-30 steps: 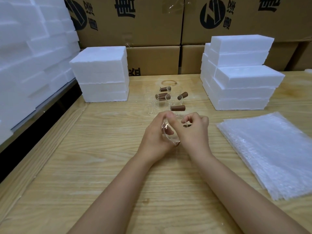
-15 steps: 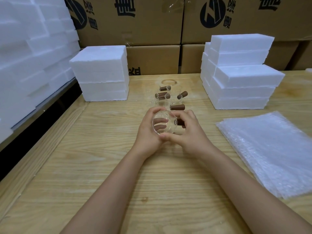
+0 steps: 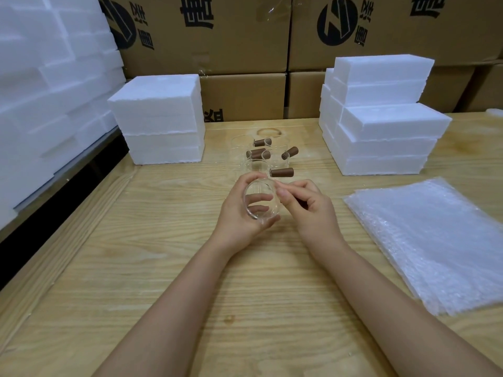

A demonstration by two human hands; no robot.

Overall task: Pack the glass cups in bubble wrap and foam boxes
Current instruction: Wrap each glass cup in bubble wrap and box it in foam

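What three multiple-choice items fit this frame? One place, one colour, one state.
1. Where is the bubble wrap stack?
A. on top of a foam stack
B. inside a cardboard box
C. flat on the table, at the person's right

2. What colour are the cup handles at mid-table?
A. brown
B. blue
C. green

3. The glass cup in the left hand is:
A. wrapped
B. bare
C. in a foam box

Key:
1 C, the sheets lie on the wood by the right forearm.
2 A, each handle shows brown.
3 B, fingers show through clear glass with nothing round it.
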